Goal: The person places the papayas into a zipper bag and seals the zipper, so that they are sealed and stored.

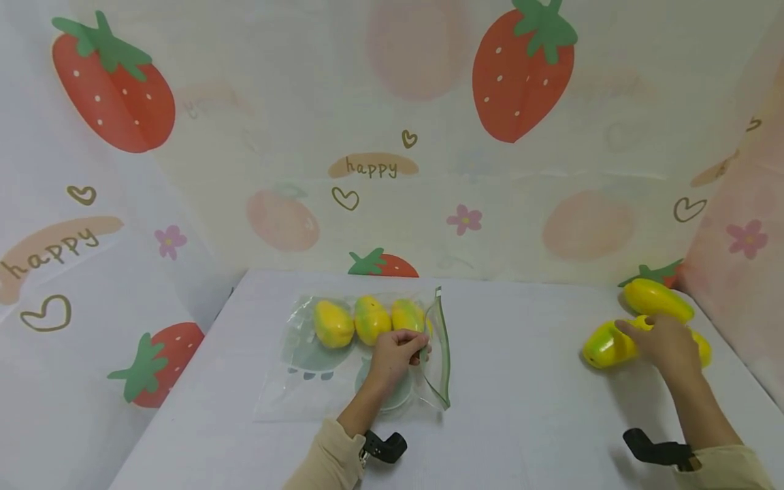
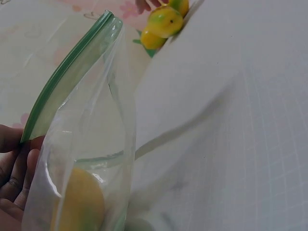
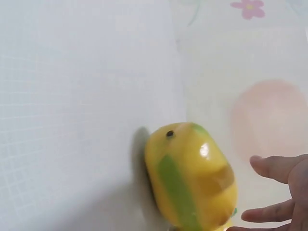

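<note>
My left hand (image 1: 387,357) pinches the edge of a clear zip bag (image 1: 275,398) near its mouth. In the left wrist view, the bag's green zip strip (image 2: 62,79) rises from the fingers and the mouth gapes. Inside the bag lie three yellow-green mangoes: a left one (image 1: 333,324), a middle one (image 1: 371,321) and a right one (image 1: 405,315). My right hand (image 1: 670,347) is over the mangoes at the table's right. In the right wrist view its fingers are spread beside a mango (image 3: 192,180), with a gap between them.
One loose mango (image 1: 658,300) lies behind the right hand; another (image 1: 702,347) is partly hidden by it. The white table (image 1: 520,408) meets a printed cloth backdrop (image 1: 514,184) at the back. A black wrist camera (image 1: 386,447) sits on the left wrist.
</note>
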Motion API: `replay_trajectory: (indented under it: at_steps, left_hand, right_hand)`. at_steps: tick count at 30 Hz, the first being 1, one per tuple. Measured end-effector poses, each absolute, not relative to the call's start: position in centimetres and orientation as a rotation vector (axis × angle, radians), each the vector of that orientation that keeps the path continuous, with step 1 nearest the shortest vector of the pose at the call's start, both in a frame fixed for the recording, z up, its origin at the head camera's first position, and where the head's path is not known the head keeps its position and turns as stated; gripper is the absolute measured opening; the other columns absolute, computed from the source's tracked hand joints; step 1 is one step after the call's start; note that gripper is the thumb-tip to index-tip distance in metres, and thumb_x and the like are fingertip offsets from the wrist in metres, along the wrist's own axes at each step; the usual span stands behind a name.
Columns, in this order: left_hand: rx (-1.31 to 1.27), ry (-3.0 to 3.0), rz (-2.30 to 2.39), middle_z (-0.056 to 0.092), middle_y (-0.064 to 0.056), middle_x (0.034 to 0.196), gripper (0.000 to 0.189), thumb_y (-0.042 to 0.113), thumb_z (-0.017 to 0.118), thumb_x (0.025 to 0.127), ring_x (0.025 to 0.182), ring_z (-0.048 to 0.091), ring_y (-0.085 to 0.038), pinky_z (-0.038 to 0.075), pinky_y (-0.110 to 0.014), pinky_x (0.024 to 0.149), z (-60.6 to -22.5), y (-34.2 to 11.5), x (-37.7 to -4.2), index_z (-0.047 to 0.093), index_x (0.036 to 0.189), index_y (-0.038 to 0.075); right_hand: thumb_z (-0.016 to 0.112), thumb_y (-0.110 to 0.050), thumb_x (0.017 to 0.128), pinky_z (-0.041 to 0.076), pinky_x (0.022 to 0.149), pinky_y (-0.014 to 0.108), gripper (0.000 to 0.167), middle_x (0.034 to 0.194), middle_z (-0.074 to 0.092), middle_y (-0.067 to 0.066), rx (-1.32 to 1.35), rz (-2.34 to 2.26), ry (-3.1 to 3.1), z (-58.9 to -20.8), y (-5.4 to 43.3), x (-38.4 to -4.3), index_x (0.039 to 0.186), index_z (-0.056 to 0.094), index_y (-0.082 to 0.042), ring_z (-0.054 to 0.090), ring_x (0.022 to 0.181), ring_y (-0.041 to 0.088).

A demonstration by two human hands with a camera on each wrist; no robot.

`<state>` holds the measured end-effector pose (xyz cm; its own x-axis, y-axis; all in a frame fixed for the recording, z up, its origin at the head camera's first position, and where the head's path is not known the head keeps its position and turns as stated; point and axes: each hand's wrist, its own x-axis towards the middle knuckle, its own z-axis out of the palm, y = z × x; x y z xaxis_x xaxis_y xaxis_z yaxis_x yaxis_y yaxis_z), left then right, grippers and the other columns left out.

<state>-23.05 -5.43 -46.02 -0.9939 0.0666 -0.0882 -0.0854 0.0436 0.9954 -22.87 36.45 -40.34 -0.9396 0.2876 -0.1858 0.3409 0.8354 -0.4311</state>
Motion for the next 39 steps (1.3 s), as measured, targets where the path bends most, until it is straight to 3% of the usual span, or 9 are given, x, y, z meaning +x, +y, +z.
replay_trajectory:
  at_steps: [4,7,12,17,21,29,39]
  left_hand:
    - [-0.027,2.189,2.104,0.072,-0.006,0.077,0.026,0.017,0.068,0.091,0.061,0.056,-0.006,0.05,-0.019,0.059,-46.4,-5.4,-23.2,0.071,0.1,-0.007]
    - [-0.025,2.184,2.114,0.071,-0.004,0.075,0.026,0.017,0.069,0.091,0.06,0.056,-0.007,0.05,-0.019,0.059,-46.5,-5.4,-23.1,0.071,0.099,-0.007]
    - [-0.024,2.177,2.126,0.07,-0.002,0.073,0.024,0.016,0.069,0.09,0.06,0.055,-0.007,0.05,-0.019,0.059,-46.6,-5.4,-23.2,0.072,0.097,-0.006]
    - [-0.005,2.194,2.124,0.072,-0.005,0.075,0.025,0.017,0.068,0.091,0.06,0.056,-0.007,0.05,-0.019,0.059,-46.7,-5.5,-23.3,0.071,0.098,-0.007]
    - [0.002,2.195,2.126,0.072,-0.007,0.076,0.026,0.017,0.069,0.09,0.061,0.058,-0.006,0.05,-0.019,0.059,-46.7,-5.4,-23.3,0.071,0.098,-0.008]
    - [0.004,2.205,2.12,0.071,-0.004,0.074,0.027,0.017,0.069,0.09,0.062,0.058,-0.005,0.05,-0.018,0.059,-46.6,-5.4,-23.2,0.071,0.099,-0.009]
    - [0.012,2.221,2.11,0.072,-0.005,0.075,0.026,0.018,0.069,0.09,0.062,0.058,-0.005,0.05,-0.019,0.059,-46.6,-5.4,-23.2,0.072,0.098,-0.007]
  right_hand:
    - [0.052,-0.053,0.095,0.045,0.071,0.045,0.078,0.093,0.054,0.033,0.455,-0.642,2.869,-40.8,36.2,-23.1,0.113,0.047,0.022,0.051,0.082,0.039]
    - [0.055,-0.047,0.095,0.044,0.069,0.042,0.071,0.088,0.054,0.028,0.427,-0.619,2.853,-41.0,35.8,-23.5,0.116,0.049,0.021,0.05,0.079,0.035]
    - [0.057,-0.04,0.095,0.047,0.088,0.058,0.08,0.128,0.038,0.045,0.373,-0.662,2.824,-41.0,35.4,-24.2,0.138,0.029,0.021,0.047,0.1,0.047]
    - [0.06,-0.038,0.094,0.04,0.096,0.066,0.078,0.138,0.028,0.045,0.331,-0.756,2.796,-41.3,35.2,-24.4,0.143,0.027,0.012,0.038,0.113,0.055]
    - [0.06,-0.042,0.094,0.036,0.098,0.069,0.079,0.141,0.025,0.045,0.339,-0.818,2.791,-41.6,35.0,-24.5,0.144,0.028,0.009,0.033,0.117,0.057]
    - [0.064,-0.042,0.09,0.041,0.096,0.064,0.085,0.134,0.033,0.046,0.384,-0.791,2.789,-41.7,35.0,-24.6,0.138,0.029,0.019,0.041,0.11,0.053]
    - [0.063,-0.045,0.091,0.04,0.095,0.065,0.086,0.133,0.033,0.045,0.386,-0.761,2.775,-41.6,35.0,-24.6,0.139,0.029,0.017,0.041,0.108,0.051]
